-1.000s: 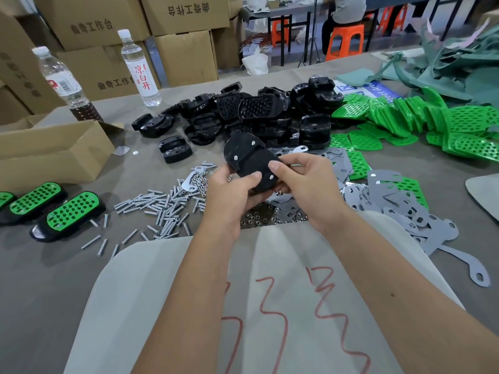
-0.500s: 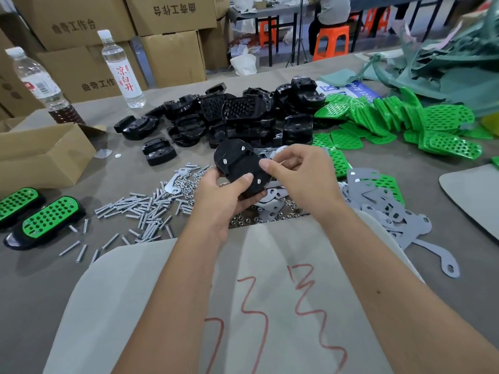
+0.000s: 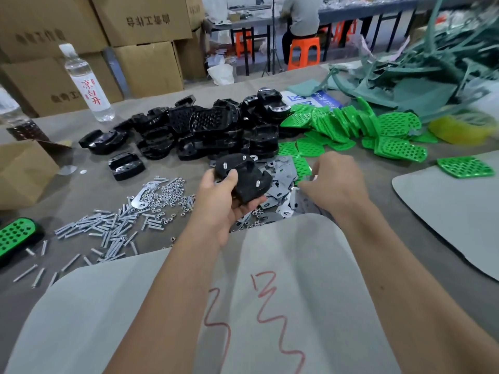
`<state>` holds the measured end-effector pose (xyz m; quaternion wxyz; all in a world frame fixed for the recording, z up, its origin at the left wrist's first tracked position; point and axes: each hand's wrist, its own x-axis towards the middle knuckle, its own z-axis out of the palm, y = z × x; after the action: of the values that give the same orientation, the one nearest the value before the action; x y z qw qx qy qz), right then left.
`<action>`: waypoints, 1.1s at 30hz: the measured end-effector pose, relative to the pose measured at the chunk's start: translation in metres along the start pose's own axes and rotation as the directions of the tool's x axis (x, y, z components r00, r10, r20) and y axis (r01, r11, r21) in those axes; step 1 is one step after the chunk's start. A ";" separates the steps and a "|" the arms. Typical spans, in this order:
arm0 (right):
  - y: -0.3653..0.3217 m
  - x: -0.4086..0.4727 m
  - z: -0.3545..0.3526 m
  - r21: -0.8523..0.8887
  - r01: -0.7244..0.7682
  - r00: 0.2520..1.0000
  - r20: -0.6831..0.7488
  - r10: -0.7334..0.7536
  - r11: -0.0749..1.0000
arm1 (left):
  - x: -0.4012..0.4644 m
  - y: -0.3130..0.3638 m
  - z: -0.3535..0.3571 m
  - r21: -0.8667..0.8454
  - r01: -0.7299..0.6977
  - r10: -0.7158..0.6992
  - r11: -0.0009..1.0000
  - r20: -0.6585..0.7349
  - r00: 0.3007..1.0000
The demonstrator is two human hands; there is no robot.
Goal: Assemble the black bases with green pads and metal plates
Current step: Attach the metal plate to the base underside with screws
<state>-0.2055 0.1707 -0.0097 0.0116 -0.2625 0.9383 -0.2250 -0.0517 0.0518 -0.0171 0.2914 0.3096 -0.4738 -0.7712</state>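
While I watch through the head camera, my left hand grips a black base just above the table's middle, thumb curled over its near edge and fingers cupped underneath. The base is turned underside up, and three silver screw ends poke out of it. My right hand sits at about three o'clock from the base, apart from it, reaching down over a heap of grey metal plates. Its fingers are bent toward the plates, but I cannot tell whether they pinch one.

At twelve o'clock from the held base lies a pile of loose black bases. At two o'clock, green pads are spread in a fan. At nine o'clock, silver screws and small nuts are scattered on the grey table. At the left edge, around eight o'clock, a finished base with a green pad is partly in view.

Toward eleven o'clock stands a clear water bottle in front of stacked cardboard boxes. A pale sheet with red scribbles lies under both my forearms at six o'clock.
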 end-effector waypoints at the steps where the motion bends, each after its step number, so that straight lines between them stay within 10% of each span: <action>1: -0.001 0.002 -0.002 0.026 0.012 0.999 -0.038 -0.011 1.000 | 0.000 -0.001 -0.002 0.015 -0.002 0.002 1.000 -0.007 1.000; 7: -0.018 0.006 -0.007 0.427 0.190 0.923 -0.384 -0.013 0.884 | 0.002 0.002 -0.030 0.132 -0.026 0.039 0.991 -0.093 0.995; 11: -0.057 -0.006 0.017 0.953 -0.030 0.984 0.082 -0.159 0.302 | 0.002 0.006 -0.050 0.269 -0.091 0.124 0.959 -0.109 0.986; 23: -0.076 -0.027 0.070 0.979 -0.198 0.939 0.204 -0.276 0.047 | 0.000 0.007 -0.061 0.270 -0.216 0.222 0.938 0.009 0.975; 33: -0.072 -0.026 0.063 0.927 -0.372 0.879 0.367 -0.304 0.041 | -0.002 0.006 -0.060 0.348 -0.228 0.251 0.909 -0.022 0.968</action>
<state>-0.1395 0.1027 -0.0381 0.4246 -0.2017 0.4849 -0.7375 -0.0043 0.0183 -0.0325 0.3411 0.3206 -0.6252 -0.6245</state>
